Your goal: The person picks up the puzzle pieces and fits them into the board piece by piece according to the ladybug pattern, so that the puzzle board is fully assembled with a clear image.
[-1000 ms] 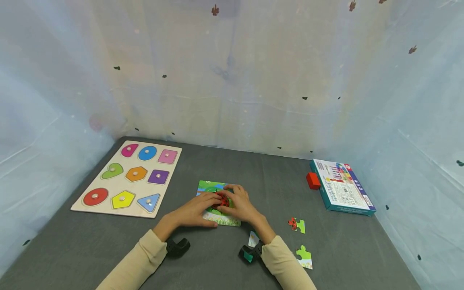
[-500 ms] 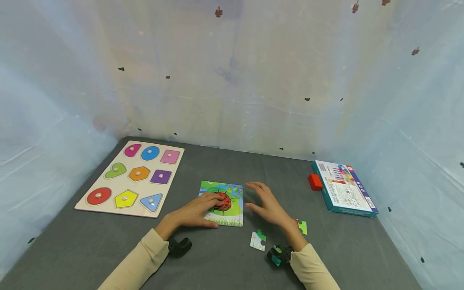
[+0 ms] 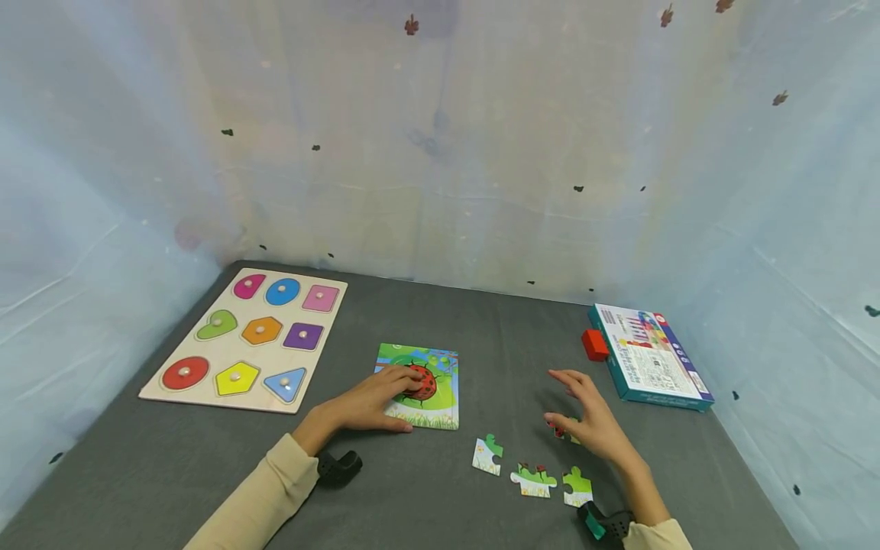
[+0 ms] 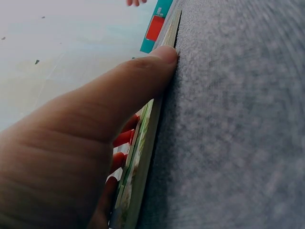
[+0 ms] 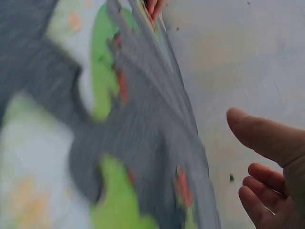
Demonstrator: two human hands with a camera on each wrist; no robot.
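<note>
My left hand (image 3: 374, 399) rests on a square ladybug picture board (image 3: 443, 389), its fingers over the red ladybug. In the left wrist view the thumb (image 4: 143, 71) lies along the edge of the board (image 4: 138, 176), low over the grey cloth. My right hand (image 3: 591, 416) hovers over the right side with thumb and fingers apart and nothing between them. Below it a ladybug puzzle piece (image 3: 558, 429) is partly hidden. Nearer me lie a corner piece (image 3: 485, 458), a grass-edged piece (image 3: 535, 483) and another green and white piece (image 3: 577, 489).
At the left stands a wooden knob board (image 3: 227, 359) with several coloured shapes. A flat teal and white box (image 3: 649, 355) lies at the right, with a red block (image 3: 594, 345) against its side. Light sheeting (image 3: 440, 153) rises behind the grey table (image 3: 385, 504).
My right hand has left the picture board and moved right and nearer me, over the loose puzzle pieces, uncovering the board and several pieces. The left hand has stayed on the board.
</note>
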